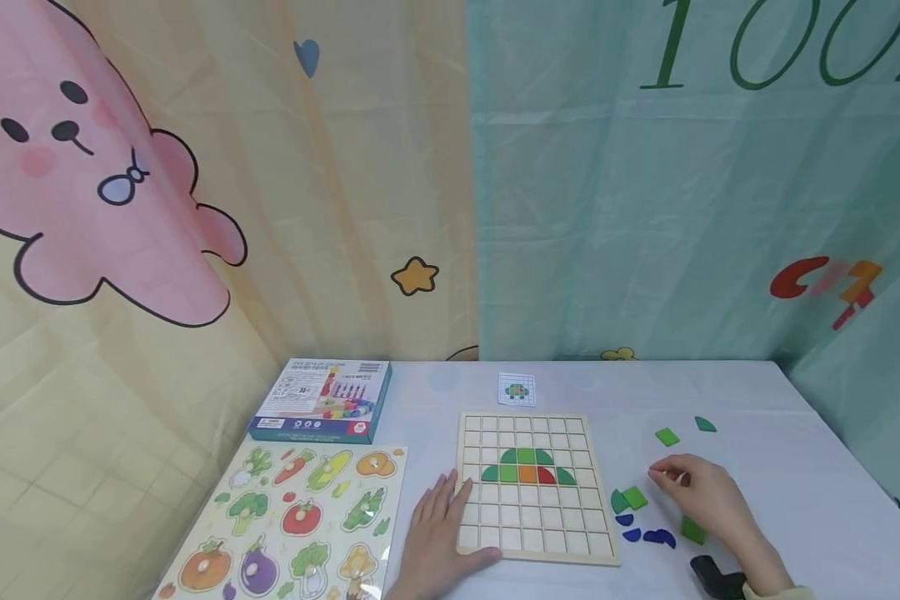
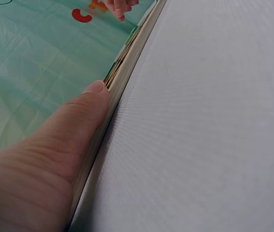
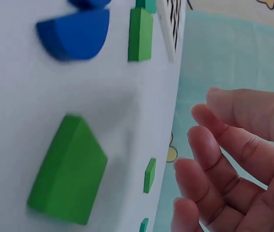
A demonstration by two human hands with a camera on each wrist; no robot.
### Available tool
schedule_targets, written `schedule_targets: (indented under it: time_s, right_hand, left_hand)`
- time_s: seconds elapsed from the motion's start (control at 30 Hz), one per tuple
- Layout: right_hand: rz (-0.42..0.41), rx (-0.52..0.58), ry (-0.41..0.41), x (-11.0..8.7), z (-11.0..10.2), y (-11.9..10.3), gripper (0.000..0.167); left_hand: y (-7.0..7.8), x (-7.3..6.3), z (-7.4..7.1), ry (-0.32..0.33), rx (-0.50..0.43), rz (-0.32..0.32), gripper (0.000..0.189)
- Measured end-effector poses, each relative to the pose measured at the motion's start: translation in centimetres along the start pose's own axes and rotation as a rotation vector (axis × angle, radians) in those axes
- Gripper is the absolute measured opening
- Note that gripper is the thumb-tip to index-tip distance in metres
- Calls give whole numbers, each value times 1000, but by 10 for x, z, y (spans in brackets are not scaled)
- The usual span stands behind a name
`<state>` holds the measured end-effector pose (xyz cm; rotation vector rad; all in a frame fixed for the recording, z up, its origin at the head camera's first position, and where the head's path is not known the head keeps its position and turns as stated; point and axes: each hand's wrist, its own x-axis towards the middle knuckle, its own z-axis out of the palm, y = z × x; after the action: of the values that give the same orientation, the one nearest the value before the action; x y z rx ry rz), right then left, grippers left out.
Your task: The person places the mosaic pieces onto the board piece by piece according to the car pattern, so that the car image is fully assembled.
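My left hand [image 1: 438,533] lies spread at the lower left of a wooden grid board [image 1: 540,542], fingers along its left side and thumb at its bottom edge. In the left wrist view the thumb [image 2: 74,113] presses against the board's edge. On the grid, green pieces [image 1: 526,456], an orange square [image 1: 527,474] and a red quarter-round piece [image 1: 546,475] form a stepped dome. My right hand [image 1: 701,492] hovers right of the board with loosely curled fingers; thumb and index tips are close together, nothing visible between them. Below it lies a green square block [image 3: 69,174].
Right of the board lie blue half-round pieces [image 1: 658,537] and more green blocks [image 1: 634,497], with another green square [image 1: 667,437] and a green quarter-round [image 1: 705,424] farther back. A pattern card [image 1: 517,377] lies behind the board. Left are a vegetable picture sheet [image 1: 270,554] and a box [image 1: 292,404].
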<state>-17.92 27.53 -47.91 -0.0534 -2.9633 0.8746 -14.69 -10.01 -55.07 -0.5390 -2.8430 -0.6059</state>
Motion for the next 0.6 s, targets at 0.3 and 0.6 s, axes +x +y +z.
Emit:
schedule_targets:
  time_s: [0.3,0.6]
  right_hand:
    - [9,-4,-66,3,2,4,19]
    - [-72,-34,-128,2,17,-11,26]
  left_hand:
    - [-2,0,1,14,7,15,100]
    - [0,0,0,-8,13,-9,101]
